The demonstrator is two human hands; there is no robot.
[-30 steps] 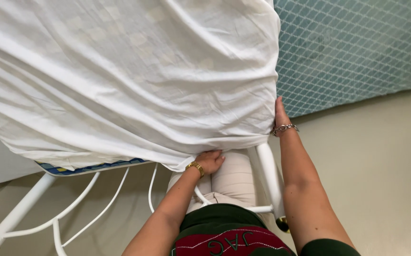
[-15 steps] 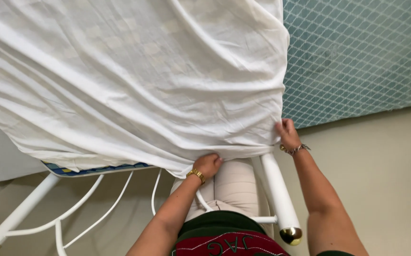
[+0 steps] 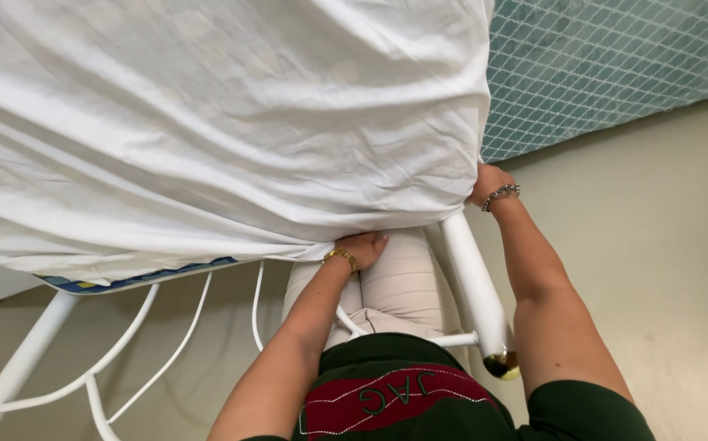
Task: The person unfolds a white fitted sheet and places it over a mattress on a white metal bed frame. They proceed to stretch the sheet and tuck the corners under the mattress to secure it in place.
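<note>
The left hand (image 3: pixel 364 247) presses up against the gathered lower edge of the white sheet (image 3: pixel 207 122), fingers tucked at its bunched hem just left of the white bed post (image 3: pixel 472 286), while the right hand (image 3: pixel 487 181) grips the sheet's corner just above the top of that post; whether either closes fully on the cloth I cannot tell. The sheet is stretched over the mattress corner above the post, a strip of blue patterned mattress (image 3: pixel 137 278) showing under its hem to the left, and a teal quilted mattress (image 3: pixel 615 65) lies up and right of the post.
</note>
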